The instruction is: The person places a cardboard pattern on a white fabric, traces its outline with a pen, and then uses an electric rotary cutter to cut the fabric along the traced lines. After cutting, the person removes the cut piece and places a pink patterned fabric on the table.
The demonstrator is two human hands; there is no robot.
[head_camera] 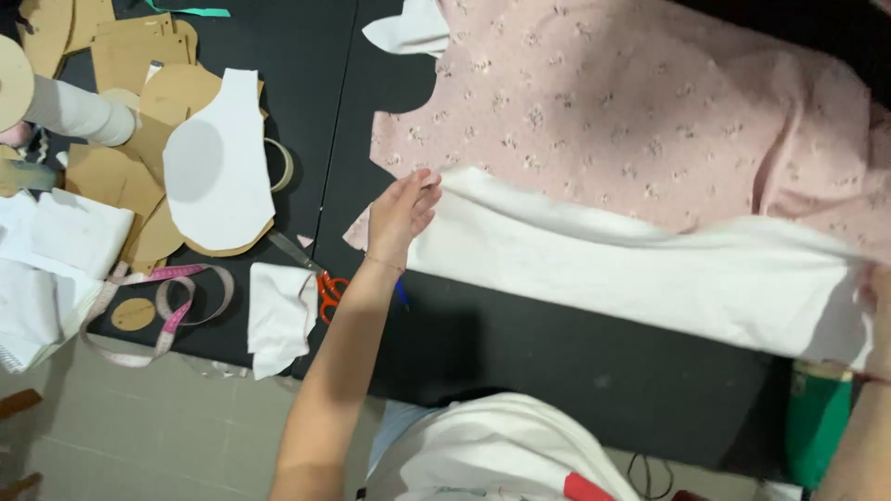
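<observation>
On the black worktable (575,371), two hands spread a white lining piece (650,269) along the edge of pink floral fabric (631,102).

The left hand (401,211) lies open and flat, fingers pressing the white piece's left end where it overlaps the pink cloth; the right hand (877,288) is mostly out of frame at the white piece's far end, and whether it grips or merely rests cannot be told. The white piece runs slightly wavy between them, so it seems best to keep even tension from both ends and smooth toward the middle before aligning edges. Orange-handled scissors (320,278), a pink tape measure (167,297), and cardboard patterns (130,65) lie well apart to the left.
</observation>
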